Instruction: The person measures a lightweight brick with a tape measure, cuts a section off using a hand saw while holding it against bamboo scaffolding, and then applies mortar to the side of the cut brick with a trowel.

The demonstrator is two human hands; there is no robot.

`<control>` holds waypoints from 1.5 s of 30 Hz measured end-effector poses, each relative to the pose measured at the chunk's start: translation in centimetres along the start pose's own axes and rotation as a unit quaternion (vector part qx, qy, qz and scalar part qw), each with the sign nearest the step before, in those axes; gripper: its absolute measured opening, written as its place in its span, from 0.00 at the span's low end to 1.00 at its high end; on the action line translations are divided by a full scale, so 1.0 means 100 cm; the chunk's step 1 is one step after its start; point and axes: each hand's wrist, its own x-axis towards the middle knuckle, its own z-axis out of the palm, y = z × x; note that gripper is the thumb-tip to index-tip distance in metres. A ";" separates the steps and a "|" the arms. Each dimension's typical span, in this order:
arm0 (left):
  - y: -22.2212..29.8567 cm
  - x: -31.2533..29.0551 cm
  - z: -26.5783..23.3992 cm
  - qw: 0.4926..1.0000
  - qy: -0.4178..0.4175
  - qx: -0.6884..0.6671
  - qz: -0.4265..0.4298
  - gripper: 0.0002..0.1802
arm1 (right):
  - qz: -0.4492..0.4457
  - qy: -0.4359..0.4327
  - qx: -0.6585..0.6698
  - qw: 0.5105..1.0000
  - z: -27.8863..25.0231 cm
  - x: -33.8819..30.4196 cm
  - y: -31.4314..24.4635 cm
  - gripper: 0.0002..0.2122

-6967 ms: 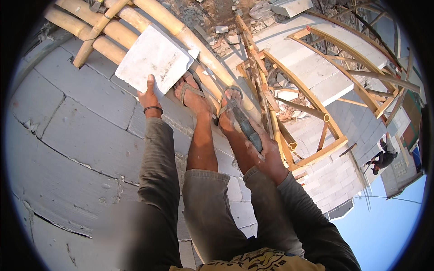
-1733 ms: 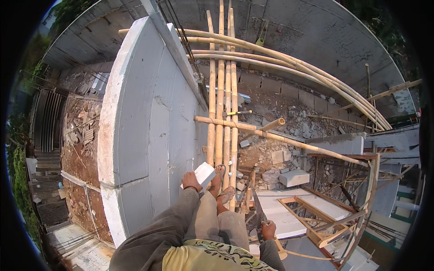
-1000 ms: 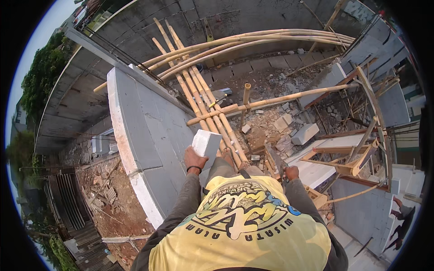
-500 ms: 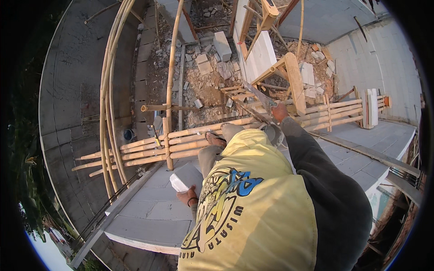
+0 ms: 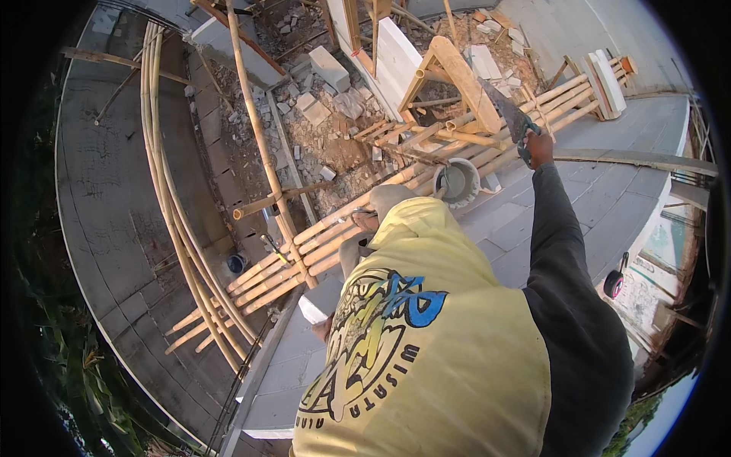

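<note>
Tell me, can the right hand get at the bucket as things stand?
Probably not to grasp it: the right hand holds a saw, so its grip is taken, though the bucket looks nearby with nothing plainly standing between them.

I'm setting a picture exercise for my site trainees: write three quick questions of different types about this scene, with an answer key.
1. Fill in the blank: the right hand grips a ____.

2. True or false: the round bucket is upside down.

3. Multiple choice: the left hand, partly hidden, is at
A) a coil of rope
B) a pale block
C) a paint roller

Key:
1. Handsaw.
2. False; its open top faces up, showing its inside.
3. B.
</note>
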 end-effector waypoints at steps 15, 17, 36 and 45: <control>0.061 0.044 -0.029 0.995 -0.017 0.050 0.082 0.43 | -0.092 0.224 0.025 0.970 -0.014 0.006 0.073 0.16; 0.069 0.046 -0.037 0.995 -0.001 0.056 0.084 0.43 | -0.034 0.223 0.083 0.971 0.011 0.018 0.070 0.16; 0.144 -0.010 -0.019 0.987 0.050 0.110 0.103 0.42 | 0.111 0.169 0.129 0.971 0.166 0.226 0.212 0.19; 0.149 -0.009 -0.018 0.986 0.055 0.126 0.099 0.41 | 0.160 0.135 -0.073 0.975 0.184 0.274 0.282 0.23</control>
